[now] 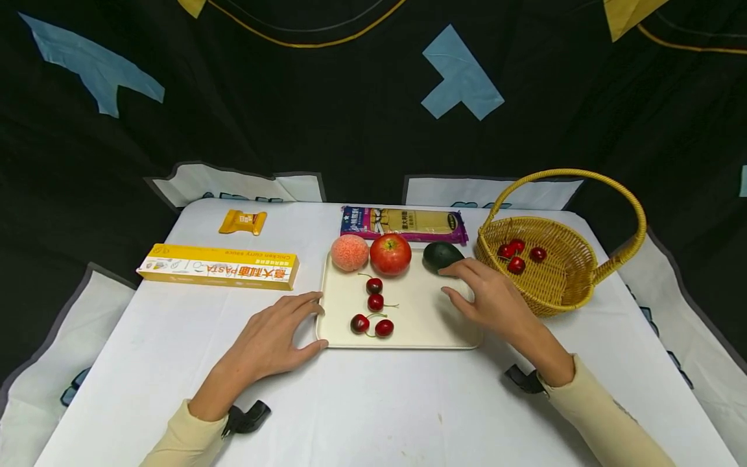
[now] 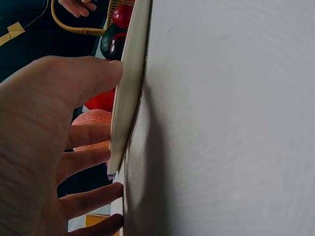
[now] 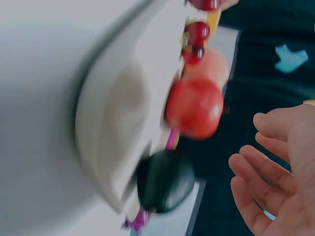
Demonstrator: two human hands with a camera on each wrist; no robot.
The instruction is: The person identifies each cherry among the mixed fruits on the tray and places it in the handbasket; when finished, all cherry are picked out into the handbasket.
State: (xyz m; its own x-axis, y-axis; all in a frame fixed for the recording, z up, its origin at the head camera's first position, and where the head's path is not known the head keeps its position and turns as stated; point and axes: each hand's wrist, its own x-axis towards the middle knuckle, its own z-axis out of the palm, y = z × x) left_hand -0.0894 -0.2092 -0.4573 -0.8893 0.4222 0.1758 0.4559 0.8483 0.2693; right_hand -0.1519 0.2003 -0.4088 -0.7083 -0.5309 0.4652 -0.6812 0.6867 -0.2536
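A cream rectangular tray [image 1: 420, 318] holds a pink, rough-skinned round fruit [image 1: 350, 253], a red apple [image 1: 390, 254], a dark green avocado [image 1: 440, 257] and several cherries [image 1: 376, 302]. At its left edge, my left hand [image 1: 271, 334] has thumb and fingertips against the rim, the fingers fairly straight. My right hand [image 1: 496, 295] hovers over the tray's right part, close to the avocado. In the right wrist view, its fingers [image 3: 261, 167] are loosely bent with nothing between them, apart from the avocado [image 3: 166, 180].
To the right stands a yellow wicker basket [image 1: 560, 266] with a tall handle and several cherries inside. Behind the tray lies a pasta packet [image 1: 403, 224]. A yellow pasta box [image 1: 218, 266] and a small orange-wrapped snack [image 1: 243, 222] lie at left on the white table [image 1: 373, 408].
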